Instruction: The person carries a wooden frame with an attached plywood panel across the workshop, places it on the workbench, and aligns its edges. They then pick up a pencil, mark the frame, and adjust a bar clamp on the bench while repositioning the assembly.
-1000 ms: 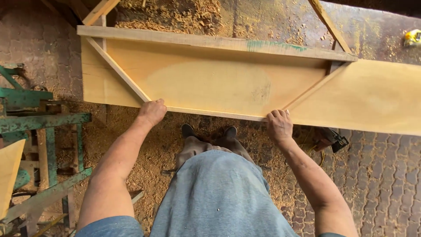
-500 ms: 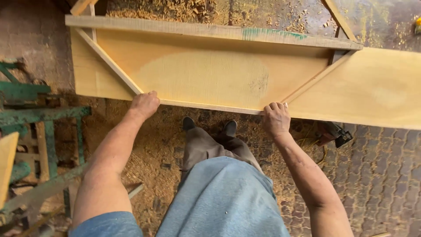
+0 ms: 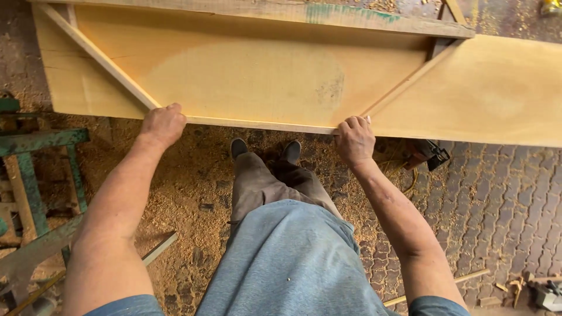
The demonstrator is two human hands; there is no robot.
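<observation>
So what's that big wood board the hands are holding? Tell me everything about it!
The board is a long, pale yellow sheet, smooth like plywood, held flat above the sawdusty floor. Thin wooden strips cross it at slants, and a rougher plank with a green smear runs along its far edge. A dull grey smudge marks its middle. The left hand and the right hand both grip its near edge. It runs out of view at the right.

Green frame (image 3: pixel 35 175) left of panel (image 3: pixel 246 82)

The plywood panel (image 3: pixel 263 82) runs out of view past both side edges; beneath it, a dark power tool (image 3: pixel 430 155) (kind unclear) is half hidden under its near edge.
</observation>
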